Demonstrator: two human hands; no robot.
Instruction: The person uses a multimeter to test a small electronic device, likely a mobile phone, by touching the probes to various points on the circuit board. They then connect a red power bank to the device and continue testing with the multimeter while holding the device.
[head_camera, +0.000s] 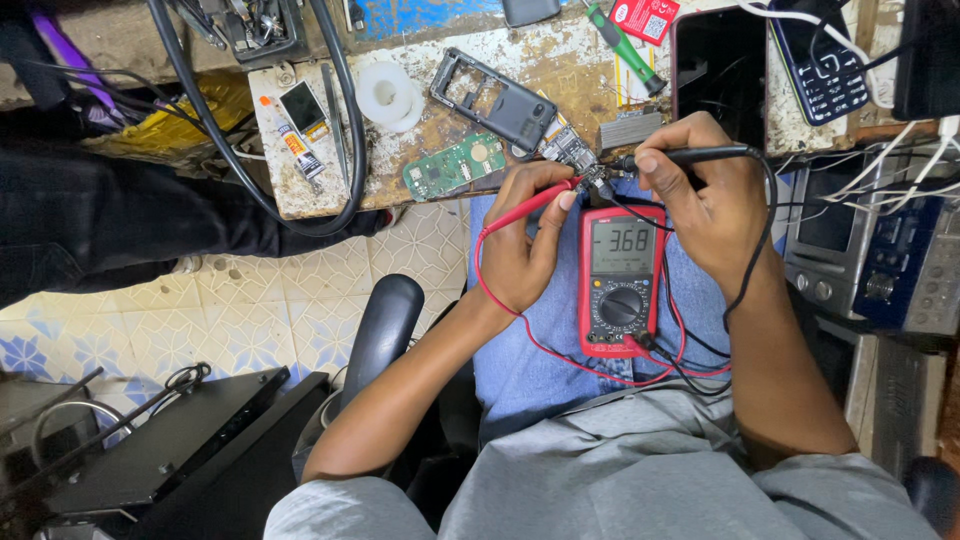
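Left hand (525, 235) is pinched shut around the red probe (535, 203), thumb and fingers curled on its shaft with the tip pointing up at a small circuit board (572, 150) sitting right at the worktop (420, 90) edge. Right hand (700, 190) is closed the same way on the black probe (700, 154), held nearly level with its tip coming in from the right onto the same little board. The board is tiny, greyish with metal bits on it, too small to make out more. Between the two hands, resting on the person's jeans-covered lap, is a red multimeter (620, 280) with a grey screen showing digits and a round black dial below it; the red and black leads loop out from its bottom end and run back up to the hands. Further out on the scuffed worktop: a green circuit board (455, 166) just left of the small one, a dark phone frame (495, 100), a white tape roll (388, 92), a green-handled screwdriver (628, 48) and a keypad phone (825, 65) at the far right.
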